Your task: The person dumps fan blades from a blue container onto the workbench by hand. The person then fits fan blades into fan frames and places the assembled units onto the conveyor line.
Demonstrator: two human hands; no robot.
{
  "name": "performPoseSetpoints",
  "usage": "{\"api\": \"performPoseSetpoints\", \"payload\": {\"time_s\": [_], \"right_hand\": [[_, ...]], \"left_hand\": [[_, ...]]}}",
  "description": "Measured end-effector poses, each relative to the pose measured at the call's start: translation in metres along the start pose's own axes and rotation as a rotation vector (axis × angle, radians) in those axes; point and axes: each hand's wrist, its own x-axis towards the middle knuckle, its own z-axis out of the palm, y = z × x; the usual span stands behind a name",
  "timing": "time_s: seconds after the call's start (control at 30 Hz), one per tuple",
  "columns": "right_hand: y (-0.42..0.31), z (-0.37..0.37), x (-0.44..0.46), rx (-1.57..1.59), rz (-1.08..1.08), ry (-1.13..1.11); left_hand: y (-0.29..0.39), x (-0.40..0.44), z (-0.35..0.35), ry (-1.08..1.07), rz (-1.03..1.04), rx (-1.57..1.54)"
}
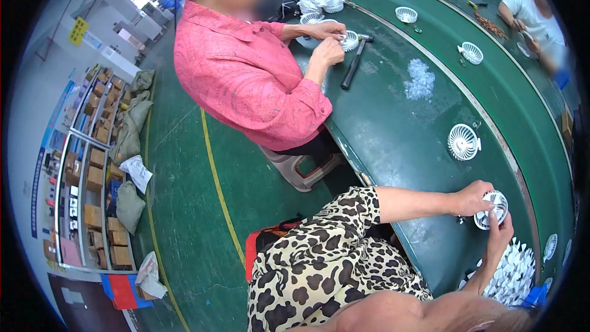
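Both of my hands are at a small round white fan housing [493,204] with slotted spokes, held just above the green table. My left hand [473,198] closes on the upper-left side of its rim. My right hand [501,235] grips it from below, with the thumb pressed onto the face. What lies under the fingers is hidden. A little dark metal-looking piece [461,220] is beside my left hand. Further up the table sits another white fan housing [464,142], apart from my hands. A heap of white blade-like parts [509,276] lies next to my right forearm.
A co-worker in a pink shirt [239,74] handles a white fan part [350,41] near a hammer [356,64]. Clear plastic bits [420,80] lie mid-table. A green belt [491,80] carries fan housings; another person [534,18] sits beyond it.
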Motion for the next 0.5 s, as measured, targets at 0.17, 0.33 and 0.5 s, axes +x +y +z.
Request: {"api": "performPoseSetpoints", "payload": {"time_s": [0.17,0.33,0.5], "right_hand": [[-0.037,0.013,-0.001,0.006,0.057,-0.045],[0.006,-0.013,0.027,-0.172,0.161,-0.137],[0.019,-0.073,0.043,0.276,0.179,0.354]], "left_hand": [[0.011,0.000,-0.012,-0.022,-0.137,0.004],[0.022,0.009,-0.012,0.013,-0.086,0.402],[0.021,0.026,-0.053,0.293,0.286,0.934]]}}
